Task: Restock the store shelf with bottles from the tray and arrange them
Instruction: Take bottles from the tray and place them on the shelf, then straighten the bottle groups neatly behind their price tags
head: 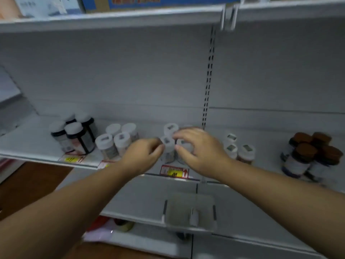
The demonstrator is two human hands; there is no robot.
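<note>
Shelf: a white store shelf (37, 144) carried several groups of bottles near its front edge.
Centre bottles: a cluster of white-capped bottles (167, 144) stood at the middle of the front edge, between both hands.
Left hand: the left hand (143, 156) had its fingers (158, 146) curled against the left side of the front-left bottle's cap; blur hid whether they truly gripped it.
Right hand: the right hand (199, 146) arched over the cluster, fingers apart, thumb at the front-right bottle's cap.
Neighbours: dark-banded bottles (74, 137) stood toward the left end, brown-capped bottles (309, 156) toward the right.
Tray: a grey tray (188, 212) sat on the lower shelf.
</note>
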